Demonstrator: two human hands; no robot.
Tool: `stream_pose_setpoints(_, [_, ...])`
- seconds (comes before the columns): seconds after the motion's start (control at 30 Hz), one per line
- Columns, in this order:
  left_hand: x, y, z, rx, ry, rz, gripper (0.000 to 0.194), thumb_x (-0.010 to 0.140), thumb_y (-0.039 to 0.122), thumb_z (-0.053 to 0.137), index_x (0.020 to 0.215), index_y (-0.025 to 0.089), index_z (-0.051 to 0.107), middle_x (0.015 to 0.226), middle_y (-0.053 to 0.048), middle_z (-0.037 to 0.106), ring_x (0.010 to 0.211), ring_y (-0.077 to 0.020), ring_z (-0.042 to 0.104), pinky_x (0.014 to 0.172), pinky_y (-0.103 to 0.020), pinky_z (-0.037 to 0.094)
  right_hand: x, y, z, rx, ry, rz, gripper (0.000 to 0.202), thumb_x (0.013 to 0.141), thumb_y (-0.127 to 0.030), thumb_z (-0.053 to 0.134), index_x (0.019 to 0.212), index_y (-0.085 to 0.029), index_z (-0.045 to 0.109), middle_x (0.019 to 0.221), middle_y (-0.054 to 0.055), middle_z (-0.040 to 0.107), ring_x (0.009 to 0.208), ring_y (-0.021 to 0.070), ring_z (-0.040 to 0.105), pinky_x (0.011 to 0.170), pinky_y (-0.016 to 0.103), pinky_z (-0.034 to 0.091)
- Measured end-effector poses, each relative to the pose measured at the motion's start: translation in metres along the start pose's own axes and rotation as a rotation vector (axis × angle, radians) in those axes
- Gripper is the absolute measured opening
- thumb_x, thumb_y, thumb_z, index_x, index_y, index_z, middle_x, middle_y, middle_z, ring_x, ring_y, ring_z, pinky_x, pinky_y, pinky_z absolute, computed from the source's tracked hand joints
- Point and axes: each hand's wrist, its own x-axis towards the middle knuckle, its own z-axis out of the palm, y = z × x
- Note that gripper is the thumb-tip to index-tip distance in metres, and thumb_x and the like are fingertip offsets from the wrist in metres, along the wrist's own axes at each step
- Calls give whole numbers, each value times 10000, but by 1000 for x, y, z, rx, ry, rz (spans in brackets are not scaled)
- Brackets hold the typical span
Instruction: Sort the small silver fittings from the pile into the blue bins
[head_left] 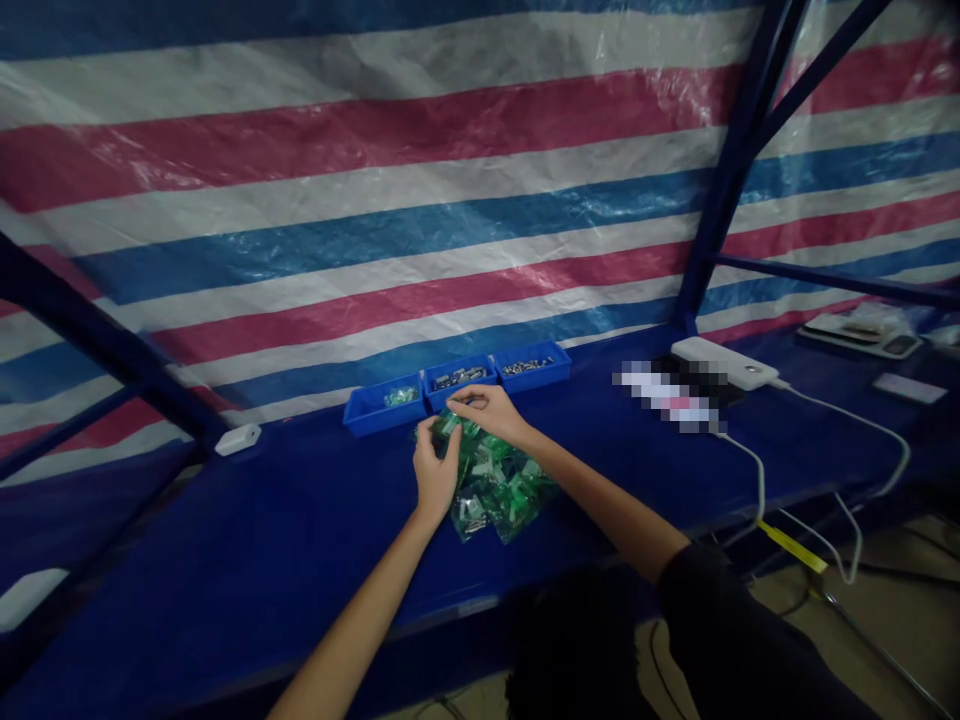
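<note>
Several small green see-through plastic bags with light-coloured parts inside lie in a pile on the blue table. At the pile's far left edge, my left hand has its thumb and fingers curled around a green plastic bag. My right hand is closed in a pinch at the top of the same bag, its fingertips partly hiding what is between them. Just beyond my hands stand three blue bins: the left bin holds small pale green pieces, while the middle bin and right bin hold small metal parts.
A white power bank with a white cable lies to the right, beside a blurred-out patch. Farther right is a white scale. A white plug adapter sits at left. Blue frame posts and a striped sheet bound the table.
</note>
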Motion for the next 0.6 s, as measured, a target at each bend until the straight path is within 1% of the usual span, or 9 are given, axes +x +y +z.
stream_pose_setpoints(0.1, [1,-2,-1,-19,106,1,284,809,406,533,1002,201,488,858,-21,587,798,-153,575,723,-258,449,-3,-1,-4,-43,-204,-50,291,667,-311,703,920,-173,658,910,46,680,841,168,631,763,304,509])
stream_pose_setpoints(0.13, [1,-3,-3,-16,137,-2,272,804,400,542,982,200,498,844,-18,587,788,-152,576,716,-257,451,-3,-2,-6,-76,-268,-77,283,677,-288,696,932,-173,654,921,45,678,856,168,628,786,312,502])
stream_pose_setpoints(0.17, [2,-2,-4,-11,156,0,254,799,394,550,958,199,512,832,-15,591,783,-152,578,715,-260,453,-3,-1,-7,-116,-285,-108,256,699,-260,674,938,-170,651,925,44,677,852,166,629,805,321,493])
stream_pose_setpoints(0.27, [1,0,-11,27,125,68,162,790,357,569,841,204,564,858,-17,627,848,-165,596,793,-290,450,-3,0,-10,-254,-244,-219,145,748,-169,599,877,-176,665,910,43,678,882,171,623,849,339,466])
stream_pose_setpoints(0.37, [5,2,-17,102,65,168,134,787,332,577,737,209,590,900,-15,658,922,-176,599,902,-327,409,-4,1,-9,-324,-112,-306,59,751,-185,609,768,-181,666,921,58,674,938,188,609,884,346,443])
stream_pose_setpoints(0.4, [10,1,-20,123,76,169,139,787,342,576,749,211,597,895,-16,663,919,-178,601,905,-331,408,-4,2,-8,-333,-64,-307,73,747,-209,623,801,-183,664,936,62,673,946,193,609,884,348,443])
stream_pose_setpoints(0.47, [24,-3,-26,139,146,127,177,798,376,558,849,211,597,891,-25,663,887,-179,609,870,-325,429,-4,3,-8,-348,6,-267,233,747,-267,637,968,-191,637,954,63,673,942,199,616,872,355,448])
stream_pose_setpoints(0.53, [47,-11,-35,128,231,79,255,816,397,527,978,203,560,931,-42,655,868,-177,615,821,-303,447,-3,5,-10,-386,34,-220,370,766,-312,621,1117,-207,572,956,56,676,941,203,623,866,361,447])
stream_pose_setpoints(0.6, [73,-24,-44,142,257,79,275,837,380,494,1042,198,526,912,-42,654,847,-168,619,788,-279,446,-2,6,-14,-470,34,-205,382,786,-328,600,1147,-216,553,949,51,680,945,207,621,867,365,435])
